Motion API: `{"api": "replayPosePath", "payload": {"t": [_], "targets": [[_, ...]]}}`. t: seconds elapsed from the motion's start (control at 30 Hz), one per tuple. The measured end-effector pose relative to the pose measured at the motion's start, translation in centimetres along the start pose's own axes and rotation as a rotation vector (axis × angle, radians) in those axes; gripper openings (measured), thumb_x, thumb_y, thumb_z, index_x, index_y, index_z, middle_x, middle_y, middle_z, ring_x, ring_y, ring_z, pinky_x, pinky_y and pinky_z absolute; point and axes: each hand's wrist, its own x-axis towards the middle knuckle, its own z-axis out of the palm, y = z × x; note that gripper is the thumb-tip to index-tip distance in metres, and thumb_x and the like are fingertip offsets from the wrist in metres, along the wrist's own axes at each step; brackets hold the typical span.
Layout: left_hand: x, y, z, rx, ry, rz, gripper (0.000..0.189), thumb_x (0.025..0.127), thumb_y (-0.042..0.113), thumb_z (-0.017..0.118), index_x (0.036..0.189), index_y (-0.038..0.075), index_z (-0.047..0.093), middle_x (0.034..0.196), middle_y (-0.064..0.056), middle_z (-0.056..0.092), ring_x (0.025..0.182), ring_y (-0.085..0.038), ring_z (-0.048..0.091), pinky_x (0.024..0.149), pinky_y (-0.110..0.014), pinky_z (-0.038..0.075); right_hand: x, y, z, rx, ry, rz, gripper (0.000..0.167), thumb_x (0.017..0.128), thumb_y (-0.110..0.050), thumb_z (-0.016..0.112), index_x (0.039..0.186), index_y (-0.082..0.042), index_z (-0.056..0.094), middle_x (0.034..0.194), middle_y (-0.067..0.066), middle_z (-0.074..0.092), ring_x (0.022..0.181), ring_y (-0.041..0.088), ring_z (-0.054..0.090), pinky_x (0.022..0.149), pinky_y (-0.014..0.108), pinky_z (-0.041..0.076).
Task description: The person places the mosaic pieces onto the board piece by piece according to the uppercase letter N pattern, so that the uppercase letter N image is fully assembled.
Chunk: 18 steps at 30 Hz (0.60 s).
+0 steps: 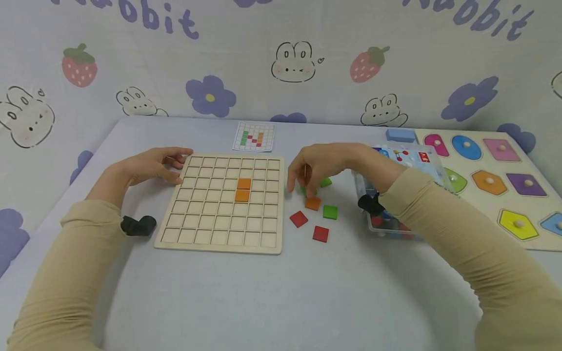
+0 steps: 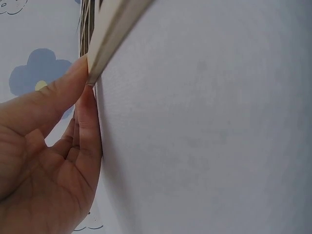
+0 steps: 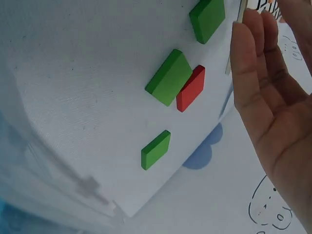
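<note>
A pale wooden grid board (image 1: 219,223) lies on the table, with two orange square tiles (image 1: 242,196) in adjoining cells. At its upper left corner my left hand (image 1: 151,165) touches the edge; in the left wrist view the thumb (image 2: 73,80) and index finger meet the board's rim. Over the loose tiles to the right, my right hand (image 1: 322,163) points downward with fingers apart. An orange tile (image 1: 312,204) is just below its fingertips, with a green tile (image 1: 330,212) and red tiles (image 1: 321,234) nearby. Another green tile (image 3: 170,78) partly covers a red one (image 3: 191,90).
A printed pattern card (image 1: 253,136) lies behind the board. Under my right forearm stands a clear plastic box (image 1: 417,158) of coloured pieces. A knobbed shape puzzle (image 1: 491,204) and a blue block (image 1: 400,135) are at the far right.
</note>
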Motion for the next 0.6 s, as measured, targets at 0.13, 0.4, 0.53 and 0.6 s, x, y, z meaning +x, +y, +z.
{"api": "replayPosePath", "payload": {"t": [0.13,0.4,0.53,0.6], "targets": [[0.0,0.1,0.1,-0.005,-0.002,0.001,0.086,0.085,0.008,0.074,0.157,0.013,0.027,0.136,-0.009,0.036,0.122,-0.02,0.04,0.086,-0.014,0.041,0.5,0.2,0.4,0.012,-0.089,0.023,0.033,0.079,-0.001,0.078,0.106,-0.019,0.076,0.092,0.006,0.058,0.088,0.02,0.056,0.073,0.026,0.047],[-0.1,0.3,0.2,0.005,0.001,0.002,0.086,0.085,0.008,0.075,0.157,0.013,0.027,0.136,-0.01,0.036,0.123,-0.021,0.04,0.093,-0.022,0.04,0.9,0.4,1.0,-0.028,-0.145,0.06,0.037,0.075,0.009,0.077,0.101,-0.018,0.076,0.088,0.004,0.052,0.088,0.02,0.052,0.07,0.025,0.048],[-0.1,0.3,0.2,0.012,0.006,-0.001,0.086,0.085,0.008,0.075,0.157,0.013,0.027,0.136,-0.01,0.036,0.122,-0.021,0.04,0.096,-0.026,0.04,1.1,0.4,1.1,-0.053,-0.132,0.057,0.034,0.075,0.009,0.077,0.099,-0.016,0.075,0.087,0.004,0.052,0.088,0.021,0.052,0.07,0.025,0.049],[-0.1,0.3,0.1,0.009,0.006,-0.003,0.086,0.085,0.008,0.075,0.157,0.014,0.027,0.135,-0.009,0.036,0.122,-0.021,0.04,0.097,-0.028,0.039,1.2,0.4,1.2,-0.08,-0.127,0.049,0.033,0.075,0.008,0.077,0.097,-0.017,0.075,0.086,0.003,0.052,0.087,0.02,0.052,0.071,0.025,0.048]]}}
